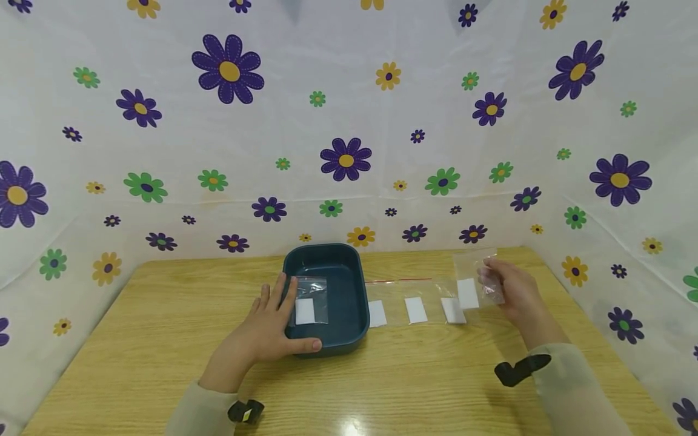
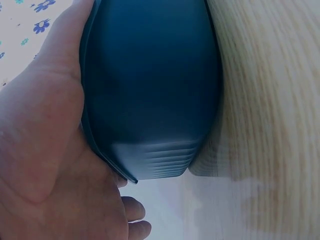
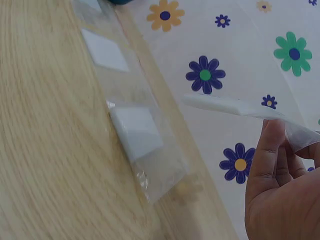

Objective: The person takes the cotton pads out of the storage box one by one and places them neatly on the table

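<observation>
A dark teal tray stands on the table. My left hand rests on its left rim with fingers spread and straight; in the left wrist view the palm lies along the tray's side. Inside the tray is a clear plastic bag with a white square, partly under my fingertips. My right hand pinches the edge of another clear plastic bag, also holding a white square, raised above the table. Below it a row of similar bags lies flat; the nearest bag shows in the right wrist view.
The wooden table reaches back to a white cloth printed with flowers, which also hangs at both sides. The row of bags runs from the tray's right wall toward my right hand.
</observation>
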`<action>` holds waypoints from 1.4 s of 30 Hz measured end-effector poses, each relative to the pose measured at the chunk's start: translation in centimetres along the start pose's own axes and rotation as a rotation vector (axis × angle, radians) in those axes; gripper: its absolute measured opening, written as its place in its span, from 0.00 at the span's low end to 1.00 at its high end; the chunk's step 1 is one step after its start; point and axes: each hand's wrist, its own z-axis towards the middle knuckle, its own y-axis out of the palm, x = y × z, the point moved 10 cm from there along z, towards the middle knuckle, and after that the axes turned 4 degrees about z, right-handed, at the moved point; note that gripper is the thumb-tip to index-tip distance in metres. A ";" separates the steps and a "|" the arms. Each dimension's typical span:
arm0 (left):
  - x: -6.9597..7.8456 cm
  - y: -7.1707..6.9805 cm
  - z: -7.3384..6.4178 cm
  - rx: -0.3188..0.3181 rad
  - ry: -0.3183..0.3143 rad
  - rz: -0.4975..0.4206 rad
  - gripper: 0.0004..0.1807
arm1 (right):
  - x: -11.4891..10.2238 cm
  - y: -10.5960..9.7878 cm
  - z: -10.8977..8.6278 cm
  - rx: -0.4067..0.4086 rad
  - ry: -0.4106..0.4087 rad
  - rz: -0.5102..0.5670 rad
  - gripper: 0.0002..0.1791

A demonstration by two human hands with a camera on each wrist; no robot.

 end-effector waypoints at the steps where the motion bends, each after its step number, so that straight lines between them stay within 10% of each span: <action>1: 0.0 0.0 0.0 0.000 0.000 0.000 0.74 | 0.0 -0.2 0.0 -0.001 0.001 -0.002 0.08; 20: -0.1 0.1 -0.1 0.006 0.004 -0.009 0.74 | 2.2 -5.0 1.1 0.109 0.116 0.023 0.12; 35: -0.1 0.0 -0.2 0.006 0.004 -0.011 0.73 | 3.0 -7.5 2.2 0.140 0.108 -0.225 0.09; 42: 0.0 0.0 -0.1 -0.003 0.006 -0.008 0.73 | 1.7 -8.0 2.6 0.157 0.069 -0.534 0.30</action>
